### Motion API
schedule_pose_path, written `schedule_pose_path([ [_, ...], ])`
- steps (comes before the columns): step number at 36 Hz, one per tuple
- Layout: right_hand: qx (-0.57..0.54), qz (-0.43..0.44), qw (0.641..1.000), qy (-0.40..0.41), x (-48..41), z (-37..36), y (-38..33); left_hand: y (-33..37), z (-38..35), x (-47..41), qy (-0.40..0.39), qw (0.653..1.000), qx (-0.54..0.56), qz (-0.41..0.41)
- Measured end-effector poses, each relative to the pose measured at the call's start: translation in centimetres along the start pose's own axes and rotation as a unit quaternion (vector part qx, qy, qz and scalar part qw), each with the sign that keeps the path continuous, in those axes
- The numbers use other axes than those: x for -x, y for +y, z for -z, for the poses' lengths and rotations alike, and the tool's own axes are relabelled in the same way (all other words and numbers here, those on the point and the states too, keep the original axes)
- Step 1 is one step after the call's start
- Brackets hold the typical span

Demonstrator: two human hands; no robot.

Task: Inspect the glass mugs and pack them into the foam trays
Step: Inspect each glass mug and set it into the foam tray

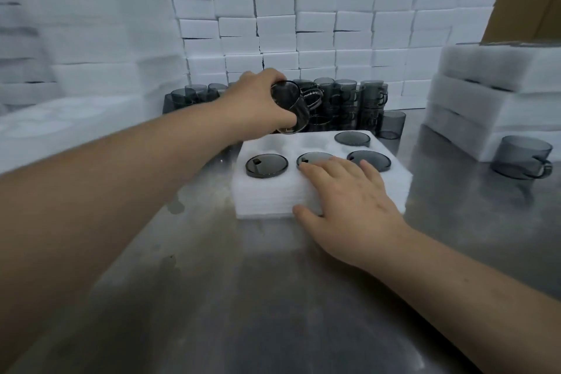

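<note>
A white foam tray lies on the steel table in the middle of the view. Several smoky grey glass mugs sit upside down in its pockets, among them one at the front left and one at the back right. My left hand grips another grey mug, tilted, just above the tray's back left pockets. My right hand rests flat on the tray's front edge, fingers spread, touching the middle front mug.
A cluster of loose grey mugs stands behind the tray. One mug sits at the right beside stacked foam trays. More foam stacks rise on the left, and a wall of white foam blocks backs the table.
</note>
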State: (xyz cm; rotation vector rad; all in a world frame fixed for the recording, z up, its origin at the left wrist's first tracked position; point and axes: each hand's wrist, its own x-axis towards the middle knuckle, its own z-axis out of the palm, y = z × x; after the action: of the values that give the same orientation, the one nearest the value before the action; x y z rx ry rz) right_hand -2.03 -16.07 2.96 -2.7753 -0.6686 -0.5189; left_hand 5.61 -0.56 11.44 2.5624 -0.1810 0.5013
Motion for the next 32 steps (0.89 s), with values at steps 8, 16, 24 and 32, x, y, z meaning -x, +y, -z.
schedule_pose_path([
  [8,-0.003,0.003,1.0,0.003,0.0,0.0,0.0,0.8,-0.5,-2.6,-0.121,0.988,-0.088,-0.038],
  [16,-0.003,0.003,1.0,0.01,0.0,-0.1,0.0,2.6,-1.7,-3.1,-0.14,0.985,-0.077,-0.063],
  [24,-0.005,0.005,1.0,0.014,0.0,-0.2,0.1,2.9,-2.6,-2.9,-0.163,0.98,-0.101,-0.05],
  [32,-0.007,0.006,1.0,0.019,-0.1,-0.3,0.1,2.9,-3.3,-2.6,-0.17,0.982,-0.074,-0.032],
])
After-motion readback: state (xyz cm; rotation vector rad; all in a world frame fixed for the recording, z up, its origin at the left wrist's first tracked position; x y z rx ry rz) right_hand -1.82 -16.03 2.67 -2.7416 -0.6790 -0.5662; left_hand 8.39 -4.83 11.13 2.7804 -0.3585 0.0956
